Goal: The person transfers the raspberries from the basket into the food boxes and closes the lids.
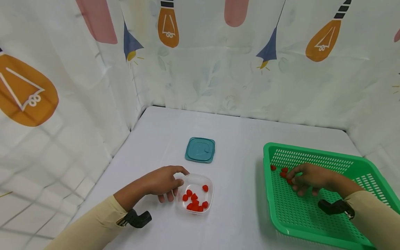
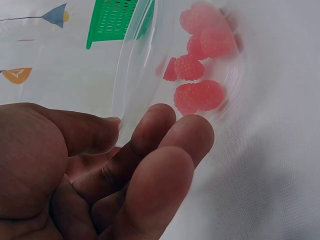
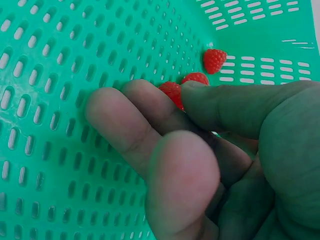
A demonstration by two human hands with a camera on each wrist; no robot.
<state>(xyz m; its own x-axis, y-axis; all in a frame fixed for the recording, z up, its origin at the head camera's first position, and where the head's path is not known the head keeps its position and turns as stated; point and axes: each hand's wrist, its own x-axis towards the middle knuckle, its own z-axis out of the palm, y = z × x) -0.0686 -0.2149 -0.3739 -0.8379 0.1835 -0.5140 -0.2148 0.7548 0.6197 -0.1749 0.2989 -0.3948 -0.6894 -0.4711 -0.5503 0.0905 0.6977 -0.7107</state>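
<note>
At the left side of a clear plastic container (image 1: 196, 177) is my left hand (image 1: 164, 182), its thumb and curled fingers holding the rim. Several red raspberries (image 1: 194, 197) lie inside it; the left wrist view shows raspberries (image 2: 199, 95) through the wall. My right hand (image 1: 309, 178) reaches into a green plastic basket (image 1: 268, 194) and pinches a raspberry (image 1: 289, 181) between thumb and index finger. That contact is hidden in the right wrist view, where other raspberries (image 3: 215, 60) lie just beyond the thumb, near the basket's corner.
A teal square lid (image 1: 200, 150) lies flat on the white table (image 1: 237, 166) behind the container. Printed cloth walls (image 1: 206, 62) enclose the back and left. The basket's raised, slotted sides surround the right hand. A dark wrist mount (image 1: 137, 218) sits on the left wrist.
</note>
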